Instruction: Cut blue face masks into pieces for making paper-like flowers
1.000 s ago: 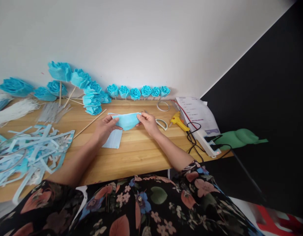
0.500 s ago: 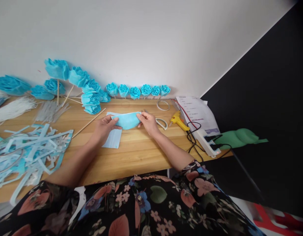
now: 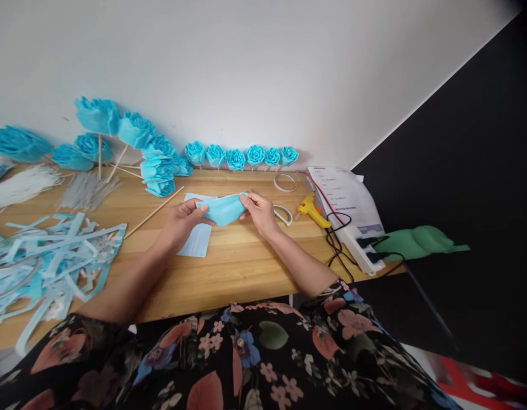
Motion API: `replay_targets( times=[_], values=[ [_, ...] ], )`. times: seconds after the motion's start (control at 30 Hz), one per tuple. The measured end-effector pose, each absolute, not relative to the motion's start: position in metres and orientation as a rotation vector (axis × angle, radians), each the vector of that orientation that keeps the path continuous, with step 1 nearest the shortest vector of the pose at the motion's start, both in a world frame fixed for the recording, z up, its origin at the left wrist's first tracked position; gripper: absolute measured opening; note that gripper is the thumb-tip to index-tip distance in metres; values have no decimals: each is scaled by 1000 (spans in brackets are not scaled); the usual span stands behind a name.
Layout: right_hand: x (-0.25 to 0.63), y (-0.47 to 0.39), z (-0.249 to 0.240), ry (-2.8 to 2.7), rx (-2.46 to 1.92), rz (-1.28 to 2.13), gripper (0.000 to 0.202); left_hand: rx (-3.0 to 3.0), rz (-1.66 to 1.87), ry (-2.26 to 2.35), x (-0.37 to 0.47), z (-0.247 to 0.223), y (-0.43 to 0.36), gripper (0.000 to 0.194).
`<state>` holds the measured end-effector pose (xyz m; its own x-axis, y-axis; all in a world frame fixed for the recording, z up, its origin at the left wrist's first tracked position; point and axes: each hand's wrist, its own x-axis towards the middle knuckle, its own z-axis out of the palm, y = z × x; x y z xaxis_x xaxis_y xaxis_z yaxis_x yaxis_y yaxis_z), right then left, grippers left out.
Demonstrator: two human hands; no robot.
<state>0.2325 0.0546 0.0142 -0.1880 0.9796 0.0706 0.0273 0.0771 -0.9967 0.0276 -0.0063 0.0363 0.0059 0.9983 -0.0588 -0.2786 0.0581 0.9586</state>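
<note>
A piece of light blue mask-like fabric (image 3: 224,210) is stretched between my two hands above the table. My left hand (image 3: 185,221) pinches its left end, thumb on top. At the opposite end, my right hand (image 3: 258,213) grips the upper corner between thumb and fingers. Below the held piece, a paler blue flat sheet (image 3: 196,241) lies on the wood, partly covered by the left hand and the fabric. Just right of my right hand rests a roll of white tape (image 3: 284,215), partly hidden by that hand.
Blue fabric flowers (image 3: 235,159) line the wall, several on sticks. Blue scraps (image 3: 53,262) heap at the left near white strands (image 3: 26,185). A thin stick (image 3: 154,212) lies left of my hands. A yellow glue gun (image 3: 313,210), cables and a power strip (image 3: 361,250) occupy the right.
Both hands still hold the fabric by its ends. The piece has shifted very slightly right, and its lower edge sags into a somewhat more pointed curve.
</note>
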Motion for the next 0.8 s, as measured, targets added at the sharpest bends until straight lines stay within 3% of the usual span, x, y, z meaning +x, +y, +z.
replay_targets(
  times=[0.5,0.8],
  values=[
    [229,52,17,-1359,-1071,1374,44,921,1304,1076,26,38,-4,40],
    [228,47,15,-1479,-1049,1351,38,1172,1135,1258,28,45,-7,55]
  ],
)
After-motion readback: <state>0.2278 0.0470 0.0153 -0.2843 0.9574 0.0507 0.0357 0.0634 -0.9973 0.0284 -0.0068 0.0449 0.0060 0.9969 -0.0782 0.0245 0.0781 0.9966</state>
